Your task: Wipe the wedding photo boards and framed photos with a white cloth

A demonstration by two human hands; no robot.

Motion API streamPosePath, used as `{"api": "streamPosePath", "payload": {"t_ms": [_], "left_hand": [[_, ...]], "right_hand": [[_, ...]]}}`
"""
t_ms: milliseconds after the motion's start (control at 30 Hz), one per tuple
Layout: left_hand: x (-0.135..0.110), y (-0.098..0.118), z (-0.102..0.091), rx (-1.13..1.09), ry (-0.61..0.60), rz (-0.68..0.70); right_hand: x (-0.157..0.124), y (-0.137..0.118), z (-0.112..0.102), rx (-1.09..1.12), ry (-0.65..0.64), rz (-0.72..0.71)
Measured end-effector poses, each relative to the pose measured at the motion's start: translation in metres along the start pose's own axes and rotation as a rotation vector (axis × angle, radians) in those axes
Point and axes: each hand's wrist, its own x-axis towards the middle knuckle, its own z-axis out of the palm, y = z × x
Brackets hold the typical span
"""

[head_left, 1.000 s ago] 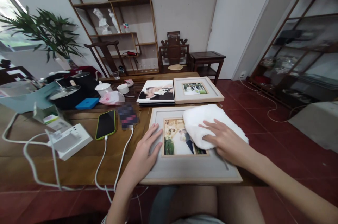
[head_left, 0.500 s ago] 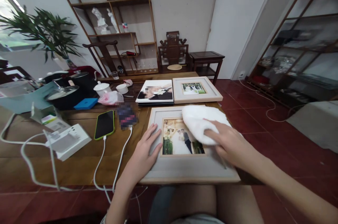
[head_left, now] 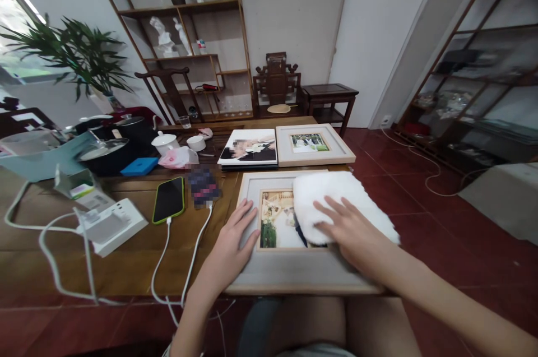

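Observation:
A picture frame (head_left: 294, 273) with a pale wooden edge and a light grey mat lies flat at the table's near edge, a wedding photo (head_left: 275, 219) in its middle. My left hand (head_left: 229, 245) rests on the frame's left side, fingers stretched out, the tips just beside the photo. Over the right part of the frame spreads a fluffy white cloth (head_left: 311, 200), hiding the photo's right half. On top of this cloth my right hand (head_left: 351, 231) lies flat with its fingers spread, pressing it down.
Behind the frame are a stack of photo panels (head_left: 247, 149) and a second picture frame (head_left: 342, 151). To the left lie a green-cased phone (head_left: 168, 200), a pixelated dark item (head_left: 203, 186), white charging cables (head_left: 195, 250) and a white box (head_left: 121, 233). Pots (head_left: 107, 158) stand further left.
The white cloth, bunched and gripped in my right hand before, is now spread wider over the frame's right side. My right hand's fingers have opened out on it. My left hand stays put.

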Motion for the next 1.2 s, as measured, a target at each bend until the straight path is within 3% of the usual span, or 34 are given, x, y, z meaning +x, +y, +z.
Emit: {"api": "streamPosePath", "payload": {"t_ms": [133, 267, 367, 533, 633, 733, 833, 1067, 1200], "left_hand": [[0.0, -0.002, 0.002, 0.009, -0.003, 0.008], [0.001, -0.002, 0.002, 0.008, -0.005, 0.006], [0.0, -0.001, 0.002, 0.008, -0.013, 0.008], [-0.001, -0.001, 0.0, 0.016, -0.031, 0.02], [0.0, 0.0, -0.001, 0.014, -0.028, 0.021], [0.0, 0.0, 0.0, 0.012, -0.018, 0.023], [0.0, 0.0, 0.001, 0.009, -0.006, 0.029], [0.001, 0.001, 0.001, 0.031, -0.009, 0.029], [0.001, 0.001, 0.001, 0.035, -0.011, 0.028]], "right_hand": [[-0.044, -0.032, -0.017, 0.096, 0.012, -0.137], [-0.053, -0.046, -0.023, 0.157, 0.05, -0.16], [-0.034, -0.033, -0.017, 0.128, 0.059, -0.06], [0.022, 0.017, 0.004, 0.043, 0.139, 0.151], [0.05, 0.035, 0.009, 0.022, 0.112, 0.152], [0.058, 0.034, 0.008, 0.017, 0.076, 0.096], [0.04, 0.016, 0.0, 0.047, 0.025, 0.039], [-0.04, -0.045, -0.031, 0.197, -0.06, -0.1], [-0.051, -0.062, -0.034, 0.229, -0.047, -0.131]]}}
